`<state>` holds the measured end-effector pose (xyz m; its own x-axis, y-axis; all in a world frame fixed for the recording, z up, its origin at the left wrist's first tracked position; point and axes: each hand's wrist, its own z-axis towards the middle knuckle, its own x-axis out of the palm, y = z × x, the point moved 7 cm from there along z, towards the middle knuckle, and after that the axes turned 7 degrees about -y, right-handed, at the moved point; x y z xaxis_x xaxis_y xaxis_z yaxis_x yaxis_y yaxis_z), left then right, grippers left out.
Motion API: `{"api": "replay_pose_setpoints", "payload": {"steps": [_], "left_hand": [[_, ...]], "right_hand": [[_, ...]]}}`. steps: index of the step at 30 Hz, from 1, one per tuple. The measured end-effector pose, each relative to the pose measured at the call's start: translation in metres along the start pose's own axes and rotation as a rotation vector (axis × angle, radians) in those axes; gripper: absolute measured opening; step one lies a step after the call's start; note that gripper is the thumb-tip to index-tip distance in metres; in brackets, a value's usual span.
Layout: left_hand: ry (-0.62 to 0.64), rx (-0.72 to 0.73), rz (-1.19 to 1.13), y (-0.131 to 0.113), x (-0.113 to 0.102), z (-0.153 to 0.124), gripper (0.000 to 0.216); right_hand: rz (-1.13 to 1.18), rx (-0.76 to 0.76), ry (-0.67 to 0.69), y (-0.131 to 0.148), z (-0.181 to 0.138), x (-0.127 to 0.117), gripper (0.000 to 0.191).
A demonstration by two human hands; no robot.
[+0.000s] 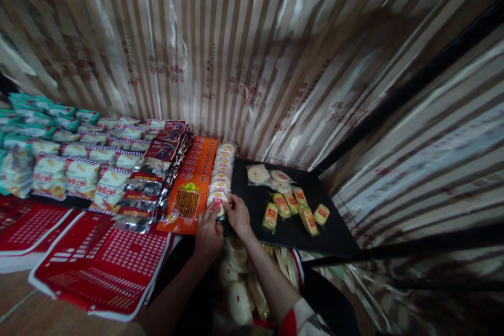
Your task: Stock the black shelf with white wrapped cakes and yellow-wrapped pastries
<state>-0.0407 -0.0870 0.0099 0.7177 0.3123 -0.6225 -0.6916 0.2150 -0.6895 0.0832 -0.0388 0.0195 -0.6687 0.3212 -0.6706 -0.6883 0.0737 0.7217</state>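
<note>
A row of round white cakes in clear wrappers (221, 170) runs from the curtain toward me on the black shelf. At its near end lies one wrapped cake with a red label (217, 200). My left hand (208, 233) grips the left and lower edge of this cake, its fingers bent. On the opposite side my right hand (238, 214) pinches the cake's right edge with curled fingers. Directly left of the row lies a large orange snack bag (190, 181) with a picture of brown sticks. My fingertips partly cover the cake.
Yellow wrapped snacks (291, 203) and flat round white packets (259, 174) lie on the black shelf (334, 220). Dark red packets (155, 168), white bags (81, 176) and green bags (33, 115) stand left. Red baskets (114, 252) sit below; a striped curtain (244, 52) hangs behind.
</note>
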Motion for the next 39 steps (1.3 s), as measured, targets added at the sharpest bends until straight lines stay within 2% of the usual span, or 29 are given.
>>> {"api": "replay_pose_setpoints", "payload": {"steps": [6, 10, 14, 18, 21, 25, 31, 35, 39], "left_hand": [[0.019, 0.054, 0.052, -0.002, 0.005, -0.001, 0.044], [0.016, 0.046, 0.099, -0.004, 0.004, 0.002, 0.041], [-0.010, 0.051, 0.130, -0.007, 0.003, 0.002, 0.039], [-0.064, 0.098, 0.142, -0.009, 0.003, -0.002, 0.039], [-0.094, 0.129, 0.163, -0.010, 0.003, -0.005, 0.038], [-0.073, 0.136, 0.197, -0.009, 0.005, -0.004, 0.036], [-0.063, 0.164, 0.229, -0.009, 0.007, -0.005, 0.039], [-0.063, 0.189, 0.244, -0.010, 0.008, -0.007, 0.041], [-0.050, 0.193, 0.265, -0.009, 0.010, -0.009, 0.041]], "right_hand": [[0.036, 0.038, 0.003, -0.005, -0.001, 0.004, 0.021], [0.079, 0.011, -0.054, -0.008, -0.001, 0.000, 0.025], [-0.018, -0.134, -0.181, -0.014, 0.013, -0.027, 0.031], [-0.319, -0.256, -0.224, -0.026, 0.046, -0.056, 0.038], [-0.510, -0.235, -0.150, -0.040, 0.071, -0.063, 0.044], [-0.607, -0.182, -0.067, -0.050, 0.083, -0.058, 0.043], [-0.595, -0.187, -0.112, -0.048, 0.083, -0.059, 0.031], [-0.591, -0.280, -0.155, -0.038, 0.092, -0.061, 0.036], [-0.667, -0.251, 0.015, -0.042, 0.103, -0.049, 0.052]]}}
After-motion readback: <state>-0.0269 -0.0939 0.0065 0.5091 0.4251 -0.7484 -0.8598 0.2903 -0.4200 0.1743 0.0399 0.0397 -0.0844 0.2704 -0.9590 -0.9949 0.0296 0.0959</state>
